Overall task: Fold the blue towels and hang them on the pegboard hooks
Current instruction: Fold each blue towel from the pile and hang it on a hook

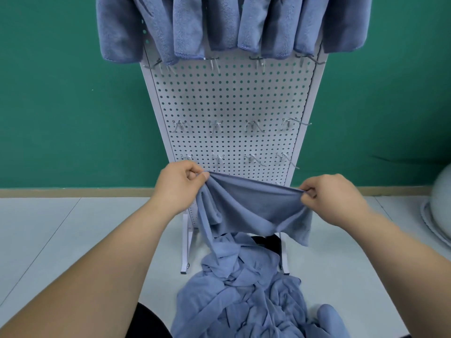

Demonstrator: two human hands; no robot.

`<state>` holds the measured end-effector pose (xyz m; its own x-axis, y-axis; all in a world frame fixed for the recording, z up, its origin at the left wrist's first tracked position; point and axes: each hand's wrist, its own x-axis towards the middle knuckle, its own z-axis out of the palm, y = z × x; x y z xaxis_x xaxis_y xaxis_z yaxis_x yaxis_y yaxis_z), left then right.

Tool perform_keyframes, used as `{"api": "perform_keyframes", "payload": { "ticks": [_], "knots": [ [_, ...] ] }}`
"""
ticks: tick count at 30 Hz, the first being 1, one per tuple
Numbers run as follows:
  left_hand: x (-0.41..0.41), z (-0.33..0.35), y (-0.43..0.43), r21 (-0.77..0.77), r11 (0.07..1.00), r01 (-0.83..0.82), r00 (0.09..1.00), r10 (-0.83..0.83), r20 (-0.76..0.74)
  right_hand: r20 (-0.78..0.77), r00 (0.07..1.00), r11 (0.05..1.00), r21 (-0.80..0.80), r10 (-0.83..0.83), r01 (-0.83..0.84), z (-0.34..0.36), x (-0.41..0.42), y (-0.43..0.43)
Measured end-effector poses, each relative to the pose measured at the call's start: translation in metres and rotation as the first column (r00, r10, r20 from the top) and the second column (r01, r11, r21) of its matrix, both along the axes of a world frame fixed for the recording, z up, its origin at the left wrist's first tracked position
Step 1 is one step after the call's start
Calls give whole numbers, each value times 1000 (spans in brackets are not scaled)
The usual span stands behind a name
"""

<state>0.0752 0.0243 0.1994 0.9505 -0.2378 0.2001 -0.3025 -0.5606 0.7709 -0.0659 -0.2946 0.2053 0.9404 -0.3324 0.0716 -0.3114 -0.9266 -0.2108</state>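
Observation:
I hold a blue towel [251, 208] stretched between both hands in front of the white pegboard [231, 101]. My left hand [180, 184] pinches its left top corner and my right hand [334, 198] pinches the right one. The towel sags in the middle and its lower end trails into a heap of blue towels [244, 289] on the floor below. Several folded blue towels [219, 23] hang from hooks along the top of the pegboard. Bare metal hooks [216, 125] stick out in rows further down.
The pegboard stands on white feet [186, 247] against a green wall [61, 93]. The floor is pale tile. A white rounded object [439, 211] sits at the right edge. A dark object [264, 241] shows behind the heap.

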Motion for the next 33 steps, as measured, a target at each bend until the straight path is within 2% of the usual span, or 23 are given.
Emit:
{"api": "perform_keyframes", "payload": {
  "ticks": [5, 10, 12, 14, 16, 19, 23, 26, 27, 30, 33],
  "knots": [
    [13, -4, 15, 0, 984, -179, 983, 179, -41, -8, 998, 998, 9, -60, 60, 1, -6, -22],
    [17, -8, 21, 78, 967, -242, 964, 249, -90, 8, 996, 996, 27, -88, 88, -8, -7, -32],
    [15, -8, 20, 90, 972, -215, 969, 224, -108, 66, 996, 994, 96, -65, 58, -9, -5, -30],
    [12, -9, 16, 82, 983, -166, 975, 176, -136, 132, 991, 969, 249, -31, -3, -5, -4, -23],
    [9, -12, 12, 34, 994, -101, 975, 106, -194, 168, 986, 898, 430, 23, -94, 2, -5, -13],
    [-2, -11, 3, -62, 998, 9, 957, -27, -290, 138, 982, 771, 609, 131, -189, 11, -11, 5],
    [-19, -4, -13, -171, 978, 119, 922, -173, -347, 98, 970, 633, 742, 222, -220, 21, -17, 27],
    [-32, 1, -24, -247, 952, 180, 895, -263, -359, 82, 928, 510, 816, 363, -271, 25, -21, 39],
    [-35, 1, -27, -273, 942, 195, 886, -289, -363, 91, 917, 519, 801, 389, -300, 24, -22, 42],
    [-48, 3, -38, -337, 914, 224, 864, -347, -365, 162, 933, 659, 670, 321, -343, 17, -19, 50],
    [-57, 4, -48, -364, 903, 230, 865, -361, -348, 234, 933, 697, 621, 272, -359, 12, -16, 54]
  ]
}}
